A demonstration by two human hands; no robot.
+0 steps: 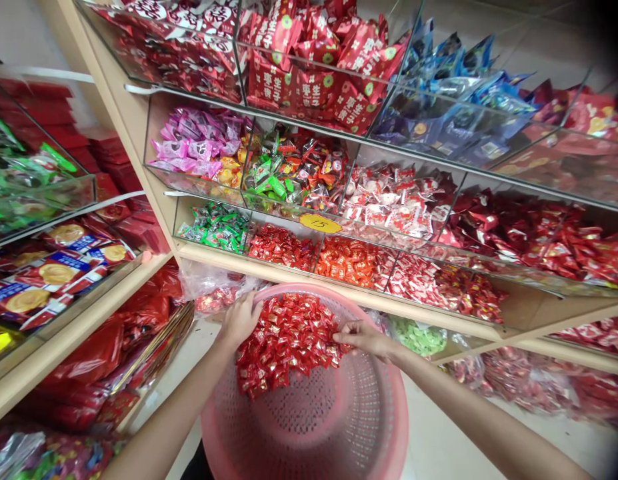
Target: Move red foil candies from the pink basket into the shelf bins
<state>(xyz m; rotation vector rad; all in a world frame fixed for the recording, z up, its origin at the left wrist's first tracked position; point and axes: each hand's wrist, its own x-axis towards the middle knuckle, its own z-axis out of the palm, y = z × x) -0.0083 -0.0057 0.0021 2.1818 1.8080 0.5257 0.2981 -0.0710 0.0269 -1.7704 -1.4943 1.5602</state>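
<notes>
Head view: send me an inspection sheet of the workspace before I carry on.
Surface: pale floor shows around the pink basket; what supports the basket is hidden.
Job's things: red-wrapped sweets heaped in the basket's far half.
Clutter: bagged goods under the wooden shelving.
Hands: left hand at the basket's left rim; right hand at the sweets' right edge, grip unclear.
Cables: nothing seen.
Surroundings: shelving filled with wrapped packets; yellow tag reads 15.

Bright, even light fills the room around us, glinting off red wrappers (pixel 293 333) and clear bin fronts (pixel 193 181), while stacked red packets (pixel 111 157) at left smear with blur, shelves (pixel 219 260) slant in wide-angle distortion and blackness eats the right-hand corners.
</notes>
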